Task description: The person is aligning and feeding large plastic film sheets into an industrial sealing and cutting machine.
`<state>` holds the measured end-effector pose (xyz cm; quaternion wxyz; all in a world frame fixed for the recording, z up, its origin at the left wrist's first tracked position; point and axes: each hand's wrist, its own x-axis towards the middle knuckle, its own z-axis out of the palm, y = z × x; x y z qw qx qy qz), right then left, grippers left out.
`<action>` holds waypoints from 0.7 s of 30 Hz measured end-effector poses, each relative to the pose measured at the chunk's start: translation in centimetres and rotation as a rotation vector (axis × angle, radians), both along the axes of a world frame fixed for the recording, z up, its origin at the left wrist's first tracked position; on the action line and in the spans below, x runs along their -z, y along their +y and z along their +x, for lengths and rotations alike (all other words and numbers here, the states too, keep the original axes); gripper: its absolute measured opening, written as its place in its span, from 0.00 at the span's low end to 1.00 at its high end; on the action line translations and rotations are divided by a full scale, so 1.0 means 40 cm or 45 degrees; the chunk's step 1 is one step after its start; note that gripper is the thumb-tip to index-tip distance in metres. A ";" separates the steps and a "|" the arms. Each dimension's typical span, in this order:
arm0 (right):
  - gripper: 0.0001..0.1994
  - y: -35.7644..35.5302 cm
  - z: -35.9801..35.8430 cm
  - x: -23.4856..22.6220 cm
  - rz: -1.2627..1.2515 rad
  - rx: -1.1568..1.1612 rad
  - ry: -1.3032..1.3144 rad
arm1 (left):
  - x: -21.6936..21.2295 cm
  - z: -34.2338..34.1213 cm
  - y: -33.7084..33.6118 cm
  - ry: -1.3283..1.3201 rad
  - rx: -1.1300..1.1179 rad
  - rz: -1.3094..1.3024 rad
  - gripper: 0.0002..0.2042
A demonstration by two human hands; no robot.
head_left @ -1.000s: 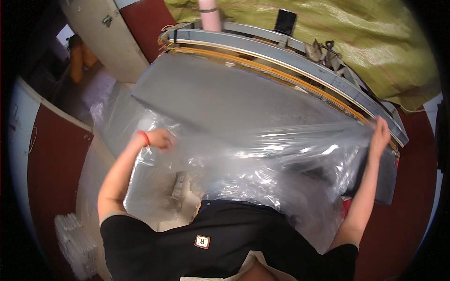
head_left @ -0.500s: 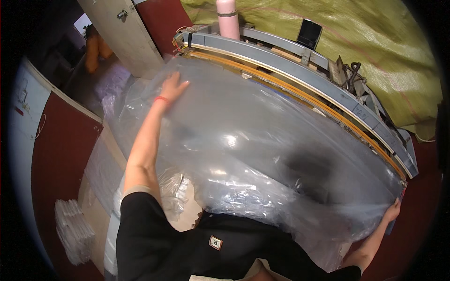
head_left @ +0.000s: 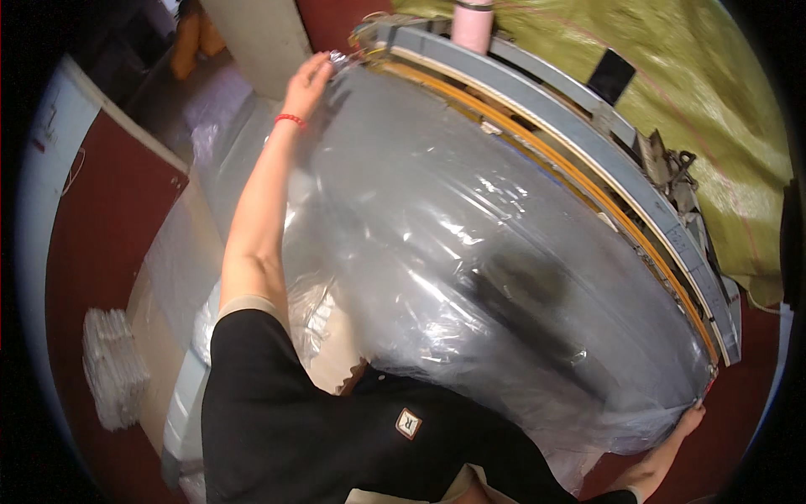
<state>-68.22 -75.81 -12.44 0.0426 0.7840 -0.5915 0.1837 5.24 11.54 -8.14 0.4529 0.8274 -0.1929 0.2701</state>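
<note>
A wide sheet of clear plastic film [head_left: 403,168] spreads in front of me, glossy and creased. Its far edge lies along a long grey metal machine bar [head_left: 537,92] with an orange strip [head_left: 504,115]. At the bar's left end, the fingers of my left hand [head_left: 307,87] are closed on the film's far left corner, which looks bunched there. My right hand [head_left: 692,420] pinches the film's right edge, just below the bar's right end. Its fingertips are small and partly hidden.
Behind the bar are a pink bottle [head_left: 472,29], a black phone-like slab [head_left: 611,77] and rusty metal clamps [head_left: 669,164], before a yellow-green tarp [head_left: 714,92]. At left sits a stack of folded clear plastic [head_left: 115,370]. An orange-clad figure [head_left: 197,42] is beyond the doorway.
My left hand has gone from lying spread on the film to gripping its far left corner. The film looks tauter. The view has shifted, and my right hand still holds the right edge.
</note>
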 end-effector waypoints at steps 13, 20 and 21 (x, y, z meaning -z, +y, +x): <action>0.20 0.140 0.241 -0.137 -0.206 -0.443 -0.206 | 0.548 -0.434 0.434 0.399 -0.825 0.867 0.09; 0.15 0.321 0.500 -0.244 -0.321 -0.959 -0.211 | 0.511 -0.554 0.593 0.448 -0.970 0.683 0.05; 0.15 0.353 0.537 -0.251 -0.320 -0.960 -0.216 | 0.488 -0.577 0.616 0.479 -1.029 0.544 0.06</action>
